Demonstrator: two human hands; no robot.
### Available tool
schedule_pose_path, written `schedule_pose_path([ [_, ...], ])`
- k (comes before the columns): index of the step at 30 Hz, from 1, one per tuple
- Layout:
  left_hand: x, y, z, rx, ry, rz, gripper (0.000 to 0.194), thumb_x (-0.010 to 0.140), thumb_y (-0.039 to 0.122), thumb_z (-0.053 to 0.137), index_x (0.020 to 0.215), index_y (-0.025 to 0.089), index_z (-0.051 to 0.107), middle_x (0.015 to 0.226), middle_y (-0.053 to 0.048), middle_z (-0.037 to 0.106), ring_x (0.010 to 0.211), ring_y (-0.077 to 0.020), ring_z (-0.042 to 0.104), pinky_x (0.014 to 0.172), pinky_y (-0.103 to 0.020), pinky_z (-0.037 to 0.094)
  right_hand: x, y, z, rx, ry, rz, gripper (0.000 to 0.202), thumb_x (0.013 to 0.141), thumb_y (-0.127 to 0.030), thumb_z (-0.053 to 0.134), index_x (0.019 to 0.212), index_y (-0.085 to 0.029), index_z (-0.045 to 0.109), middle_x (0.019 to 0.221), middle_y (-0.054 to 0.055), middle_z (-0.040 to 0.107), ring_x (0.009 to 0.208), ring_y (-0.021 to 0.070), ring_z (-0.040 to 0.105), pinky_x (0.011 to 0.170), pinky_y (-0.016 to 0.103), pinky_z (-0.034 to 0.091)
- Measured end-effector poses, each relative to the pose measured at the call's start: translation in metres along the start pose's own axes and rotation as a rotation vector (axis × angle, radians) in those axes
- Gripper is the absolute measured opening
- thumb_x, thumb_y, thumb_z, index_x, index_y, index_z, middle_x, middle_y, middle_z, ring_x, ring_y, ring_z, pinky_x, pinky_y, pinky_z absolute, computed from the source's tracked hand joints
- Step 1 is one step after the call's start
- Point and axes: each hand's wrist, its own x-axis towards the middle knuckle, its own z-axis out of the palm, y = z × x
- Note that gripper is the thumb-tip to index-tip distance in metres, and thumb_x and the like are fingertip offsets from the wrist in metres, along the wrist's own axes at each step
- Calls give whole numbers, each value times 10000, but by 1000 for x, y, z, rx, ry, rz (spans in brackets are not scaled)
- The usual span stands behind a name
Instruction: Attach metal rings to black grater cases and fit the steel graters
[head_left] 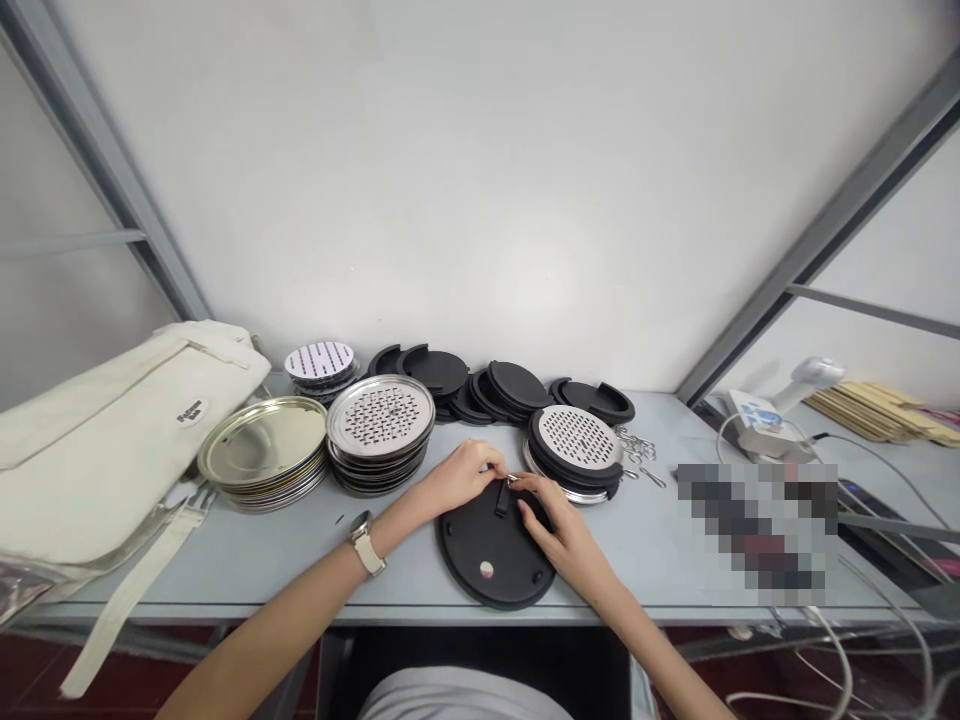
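Observation:
A black round disc (480,545) lies near the table's front edge. It has a short black strap (502,500), a small pale round sticker and dark nubs on its face. At its far rim is a small shiny metal clip (511,479). The closed fingertips of my left hand (472,470) pinch at this clip. My right hand (553,518) grips the disc's far right part, thumb on its face and index fingertip touching the clip. The fingers partly hide the clip, so how it sits on the strap cannot be made out.
Round metal grater plates (381,415) and gold-toned lids (262,440) stand stacked at left, beside a white bag (135,430). Black discs and rings (517,385) line the wall. Right are a grater on black rings (576,438), loose metal clips (637,445) and a white device (765,425) with cables.

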Motion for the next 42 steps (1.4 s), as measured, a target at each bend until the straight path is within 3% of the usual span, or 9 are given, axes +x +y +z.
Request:
schedule_pose_path([
  [11, 0, 0, 0, 7, -14, -7, 209, 818, 43, 520, 803, 144, 703, 837, -43, 697, 828, -164, 618, 795, -253, 446, 1, 3, 0, -24, -52, -27, 332, 964, -249, 395, 1230, -282, 591, 1318, 61, 536, 1233, 210, 480, 1043, 417, 403],
  [26, 0, 0, 1, 7, -10, -10, 204, 825, 52, 523, 814, 139, 707, 842, -47, 693, 832, -162, 620, 799, -256, 452, -2, 1, 3, -43, 88, 42, 239, 943, -264, 434, 1135, -220, 569, 1062, 84, 593, 1043, 220, 567, 924, 384, 469],
  [30, 0, 2, 0, -3, -10, -29, 204, 829, 65, 523, 799, 144, 708, 827, -41, 694, 822, -161, 620, 798, -260, 453, -4, 1, 4, -64, 141, 66, 305, 935, -275, 449, 1233, -210, 476, 1023, 78, 589, 992, 219, 575, 885, 384, 486],
  [34, 0, 3, 0, -13, -12, -36, 190, 833, 73, 531, 811, 142, 707, 838, -45, 696, 839, -164, 624, 803, -255, 454, -4, 0, 3, -79, 105, 29, 403, 959, -265, 399, 1361, -245, 426, 1004, 74, 573, 971, 212, 565, 898, 395, 478],
  [42, -1, 0, 0, 41, -20, 9, 208, 863, 67, 508, 860, 149, 699, 866, -41, 689, 851, -161, 614, 835, -260, 446, -4, 1, 5, -82, 115, -10, 343, 957, -246, 406, 1258, -260, 570, 1012, 79, 550, 982, 215, 556, 890, 390, 484],
])
